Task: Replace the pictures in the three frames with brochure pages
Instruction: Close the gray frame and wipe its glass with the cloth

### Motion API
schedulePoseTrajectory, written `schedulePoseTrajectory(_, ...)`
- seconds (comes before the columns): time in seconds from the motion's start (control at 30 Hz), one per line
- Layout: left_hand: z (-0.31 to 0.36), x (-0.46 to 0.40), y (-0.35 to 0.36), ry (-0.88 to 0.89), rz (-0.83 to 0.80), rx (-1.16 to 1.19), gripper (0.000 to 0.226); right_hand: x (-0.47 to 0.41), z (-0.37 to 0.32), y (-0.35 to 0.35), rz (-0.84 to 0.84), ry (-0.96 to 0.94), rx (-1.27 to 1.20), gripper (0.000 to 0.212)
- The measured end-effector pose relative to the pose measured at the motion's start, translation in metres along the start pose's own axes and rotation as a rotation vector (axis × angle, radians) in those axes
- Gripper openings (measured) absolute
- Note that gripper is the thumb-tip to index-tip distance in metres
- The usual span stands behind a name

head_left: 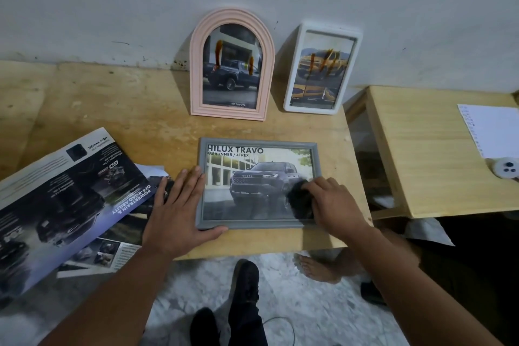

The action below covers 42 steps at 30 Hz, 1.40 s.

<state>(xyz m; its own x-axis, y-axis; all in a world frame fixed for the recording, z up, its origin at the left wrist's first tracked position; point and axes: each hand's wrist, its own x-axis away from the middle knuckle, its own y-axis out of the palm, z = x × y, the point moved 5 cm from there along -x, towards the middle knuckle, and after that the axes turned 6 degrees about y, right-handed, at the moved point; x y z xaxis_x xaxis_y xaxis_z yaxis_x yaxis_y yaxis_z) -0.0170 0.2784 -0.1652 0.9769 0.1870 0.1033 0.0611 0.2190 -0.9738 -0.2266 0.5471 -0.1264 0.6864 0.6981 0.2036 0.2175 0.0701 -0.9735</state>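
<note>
At lower centre, the grey frame (257, 183) lies flat on the wooden table (112, 98). The left hand (179, 212), fingers spread straight, presses its left edge; the right hand (334, 202) clutches a dark cloth (300, 202) against the glass.

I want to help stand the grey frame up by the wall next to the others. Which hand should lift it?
Probably the left hand. It lies flat and empty on the grey frame, at its left edge. The right hand is busy gripping a dark cloth on the glass.
</note>
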Motion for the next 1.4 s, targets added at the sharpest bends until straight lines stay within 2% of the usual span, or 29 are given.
schedulePoseTrajectory(0.13,0.001,-0.001,0.0,0.002,0.002,0.002,0.123,0.03,-0.019,0.015,0.024,0.011,-0.118,0.034)
schedulePoseTrajectory(0.3,0.001,-0.001,-0.003,0.001,0.003,0.003,0.123,0.019,-0.068,0.026,0.048,0.002,-0.238,0.036)
schedulePoseTrajectory(0.4,0.001,0.0,-0.002,0.005,-0.005,-0.007,0.122,0.007,-0.121,0.029,0.001,-0.073,-0.334,0.042)
schedulePoseTrajectory(0.5,0.0,-0.001,-0.001,0.015,0.008,-0.007,0.121,-0.006,-0.141,0.016,-0.148,-0.106,-0.589,0.044)
schedulePoseTrajectory(0.57,0.0,-0.002,-0.001,0.012,0.012,-0.008,0.122,-0.02,-0.118,0.002,-0.202,0.011,-0.707,0.043)
schedulePoseTrajectory(0.63,0.0,-0.002,-0.001,0.013,0.014,-0.005,0.123,-0.036,-0.076,-0.018,-0.067,0.186,-0.715,0.043)
schedulePoseTrajectory(0.73,-0.001,-0.002,0.0,0.018,0.016,0.006,0.122,-0.057,-0.016,-0.036,0.145,0.399,-0.544,0.035)
schedulePoseTrajectory(0.87,-0.002,-0.002,0.001,0.012,-0.011,-0.005,0.123,-0.083,-0.013,-0.02,0.183,0.488,-0.395,0.031)
schedulePoseTrajectory(0.97,-0.002,-0.002,0.0,0.011,-0.026,-0.006,0.123,-0.089,-0.055,-0.006,0.264,0.433,-0.437,0.034)
schedulePoseTrajectory(1.07,-0.003,-0.003,0.001,0.008,-0.036,-0.002,0.125,-0.09,-0.108,0.008,0.243,0.299,-0.444,0.038)
schedulePoseTrajectory(1.17,-0.002,-0.003,0.001,0.003,-0.035,-0.004,0.127,-0.086,-0.168,0.013,0.146,0.015,-0.492,0.044)
schedulePoseTrajectory(1.23,-0.002,-0.003,0.002,0.005,-0.023,-0.007,0.128,-0.079,-0.179,0.011,0.052,-0.126,-0.593,0.042)
schedulePoseTrajectory(1.3,-0.002,-0.003,0.002,0.01,-0.024,-0.005,0.129,-0.077,-0.147,0.002,0.072,-0.052,-0.741,0.041)
schedulePoseTrajectory(1.4,-0.005,-0.002,0.004,0.001,-0.048,-0.005,0.131,-0.068,-0.061,-0.011,0.24,0.263,-0.685,0.04)
